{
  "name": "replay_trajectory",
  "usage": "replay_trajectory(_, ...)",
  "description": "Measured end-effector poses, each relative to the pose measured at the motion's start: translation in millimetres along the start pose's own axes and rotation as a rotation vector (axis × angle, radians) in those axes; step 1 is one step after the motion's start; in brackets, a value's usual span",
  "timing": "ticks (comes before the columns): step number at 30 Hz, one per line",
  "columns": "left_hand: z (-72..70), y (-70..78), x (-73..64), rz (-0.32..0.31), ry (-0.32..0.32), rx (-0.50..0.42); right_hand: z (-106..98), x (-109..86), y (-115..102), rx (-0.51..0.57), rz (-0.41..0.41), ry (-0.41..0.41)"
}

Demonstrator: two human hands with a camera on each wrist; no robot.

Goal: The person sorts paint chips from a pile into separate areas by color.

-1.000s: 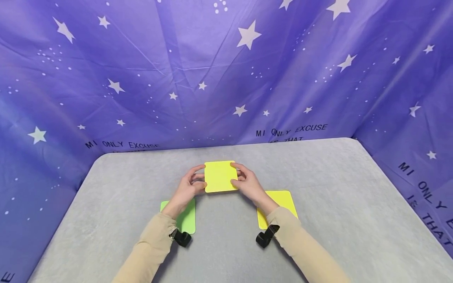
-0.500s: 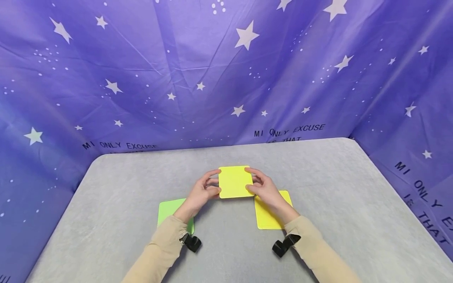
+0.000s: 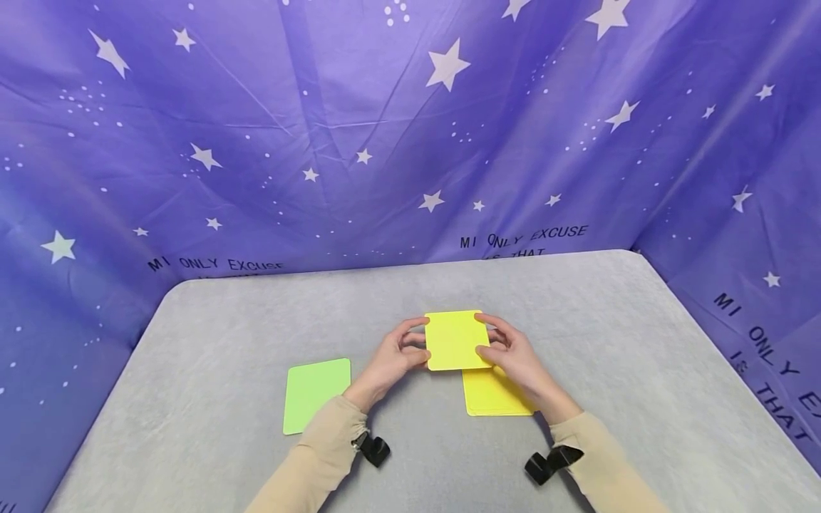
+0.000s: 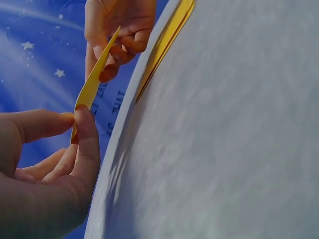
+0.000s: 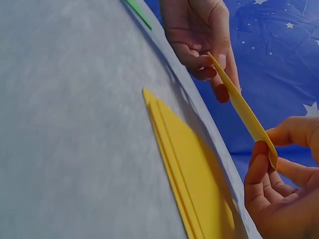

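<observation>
A thin square yellow card (image 3: 457, 340) with rounded corners is held up above the table between both hands. My left hand (image 3: 393, 358) pinches its left edge, and my right hand (image 3: 521, 363) pinches the right edge. In the left wrist view the card (image 4: 90, 85) appears almost edge-on, thumb and fingers on its two faces. Below and in front of it lie stacked yellow cards (image 3: 497, 395), partly hidden by the held card and the right hand. The right wrist view shows this small stack (image 5: 187, 164) as layers lying slightly offset.
A green square card (image 3: 314, 395) lies flat on the table to the left, close to the left forearm. The grey table (image 3: 212, 342) has rounded far corners. Behind it hangs a purple curtain (image 3: 359, 107) with white stars and lettering.
Both hands have carried the yellow card to the right and slightly nearer, so it now overlaps the yellow stack in the head view. The green card has come into fuller view.
</observation>
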State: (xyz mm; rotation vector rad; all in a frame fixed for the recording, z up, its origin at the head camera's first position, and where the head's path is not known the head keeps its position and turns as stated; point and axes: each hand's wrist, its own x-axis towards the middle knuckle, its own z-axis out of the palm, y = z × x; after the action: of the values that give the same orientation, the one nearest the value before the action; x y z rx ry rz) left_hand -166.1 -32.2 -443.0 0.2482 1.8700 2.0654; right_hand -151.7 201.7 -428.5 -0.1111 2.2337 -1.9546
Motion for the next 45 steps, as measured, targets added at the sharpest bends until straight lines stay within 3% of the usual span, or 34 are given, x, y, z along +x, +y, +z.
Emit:
replay_trajectory(6,17.7,-4.0,-0.9,0.003,-0.034,-0.005,-17,-13.4,2,-0.077,-0.016,-0.021)
replay_trajectory(13,41.9,-10.5,-3.1,-0.008,-0.083,0.024,-38,-32.4,3,-0.279,-0.048,-0.023)
replay_trajectory(18,57.0,-8.6,-5.8,-0.068,-0.111,0.043,-49,-43.5,5,-0.359,-0.073,-0.031)
replay_trajectory(22,61.4,-5.8,-8.6,-0.110,-0.134,0.056,-53,-48.8,5,-0.456,-0.061,-0.042)
replay_trajectory(30,52.8,1.7,-19.3,-0.096,-0.153,0.167,-55,-53.3,8,-0.633,-0.128,-0.025)
replay_trajectory(38,30.2,5.6,-25.6,-0.047,-0.138,0.225,-62,-54.7,6,-0.613,-0.133,-0.039)
replay_trajectory(45,11.6,6.3,-32.5,0.021,-0.121,0.390,-72,-53.6,9,-0.623,-0.178,-0.042)
